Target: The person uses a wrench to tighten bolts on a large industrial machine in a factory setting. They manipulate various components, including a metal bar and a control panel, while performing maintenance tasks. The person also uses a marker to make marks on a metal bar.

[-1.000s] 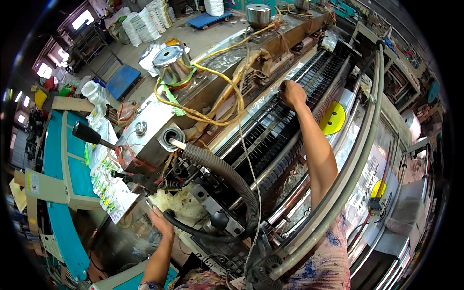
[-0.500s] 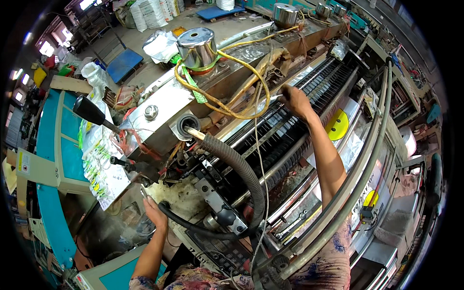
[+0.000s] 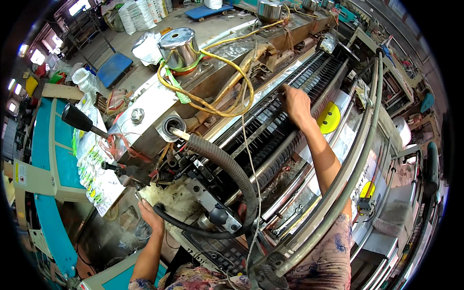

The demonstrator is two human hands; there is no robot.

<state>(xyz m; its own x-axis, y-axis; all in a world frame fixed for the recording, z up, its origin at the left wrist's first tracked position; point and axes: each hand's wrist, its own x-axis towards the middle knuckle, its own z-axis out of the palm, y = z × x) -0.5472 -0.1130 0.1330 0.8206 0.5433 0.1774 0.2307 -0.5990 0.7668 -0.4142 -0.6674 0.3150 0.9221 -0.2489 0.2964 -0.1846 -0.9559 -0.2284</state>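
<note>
My right hand [image 3: 297,105] reaches over the black slatted rollers [image 3: 270,141] of a long machine. Its fingers are bent together above the slats; what they hold, if anything, is hidden. Low on the left, my left hand [image 3: 151,215] is beside the machine's near-left end. A thin pale thing shows at its closed fingertips, too small to name. Between the hands, a ribbed black hose [image 3: 224,162] curves down past a metal bracket with a black knob [image 3: 218,215]. A thin pale cord [image 3: 246,140] hangs across the rollers.
A looped yellow cable [image 3: 250,92] hangs from the beam by a shiny metal cylinder [image 3: 178,47]. A black-handled lever [image 3: 77,117] sticks out at the left. A long grey tube [image 3: 360,159] crosses over my right forearm. A yellow round sticker [image 3: 328,117] lies past that forearm.
My right hand has drawn back toward the near right over the rollers, and the white piece at its fingertips no longer shows. My left hand stays near the machine's end. The view has shifted slightly.
</note>
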